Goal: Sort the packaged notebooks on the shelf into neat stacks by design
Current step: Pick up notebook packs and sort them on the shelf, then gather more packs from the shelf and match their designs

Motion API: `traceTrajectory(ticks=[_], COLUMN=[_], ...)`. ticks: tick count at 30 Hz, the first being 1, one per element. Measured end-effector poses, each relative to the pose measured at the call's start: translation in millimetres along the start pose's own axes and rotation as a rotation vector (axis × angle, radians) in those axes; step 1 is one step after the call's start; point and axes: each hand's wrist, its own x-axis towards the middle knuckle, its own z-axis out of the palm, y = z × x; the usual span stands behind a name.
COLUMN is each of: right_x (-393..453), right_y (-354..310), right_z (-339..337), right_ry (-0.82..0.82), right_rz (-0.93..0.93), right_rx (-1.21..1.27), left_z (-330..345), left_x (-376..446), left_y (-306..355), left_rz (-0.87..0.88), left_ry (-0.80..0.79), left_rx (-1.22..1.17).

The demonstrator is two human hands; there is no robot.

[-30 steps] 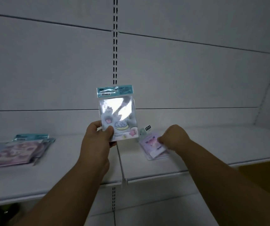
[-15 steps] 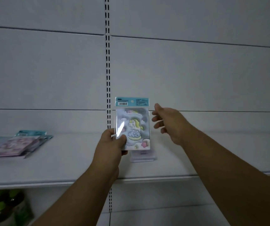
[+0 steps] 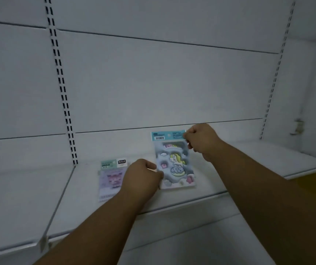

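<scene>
I see the unicorn notebook pkg (image 3: 174, 165) over the white shelf (image 3: 249, 169), R of the purple notebook pkg (image 3: 111, 178) lying flat. L hand (image 3: 143, 176) fingers closed on its lower-L edge; R hand (image 3: 201, 142) pinches its teal header, top-R corner. Contact w/ shelf: can't tell.

The shelf (image 3: 249, 169) is bare on the far right. Two notebook packs (image 3: 111, 180) fill the middle.
</scene>
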Motion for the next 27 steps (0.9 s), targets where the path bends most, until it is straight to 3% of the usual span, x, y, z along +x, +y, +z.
traceTrajectory(ticks=[8, 14, 19, 27], right_x=[71.6, 98.0, 102.2, 53.0], right_y=[47.9, 64.3, 69.7, 6.9], right_z=[2.4, 21.4, 25.3, 54.3], right_ry=[-0.184, -0.283, -0.309, -0.288], right_rz=[-0.044, -0.236, -0.279, -0.590], right_rx=[-0.282, -0.551, -0.500, -0.361], left_z=[49.8, 68.1, 76.2, 24.5], left_x=[41.7, 56.9, 56.0, 27.4], left_y=[20.0, 20.7, 20.6, 7.6], left_rz=[-0.042, -0.054, -0.052, 0.003], left_ry=[0.068, 0.096, 0.144, 0.347], left_rx=[0.263, 0.498, 0.629, 0.667])
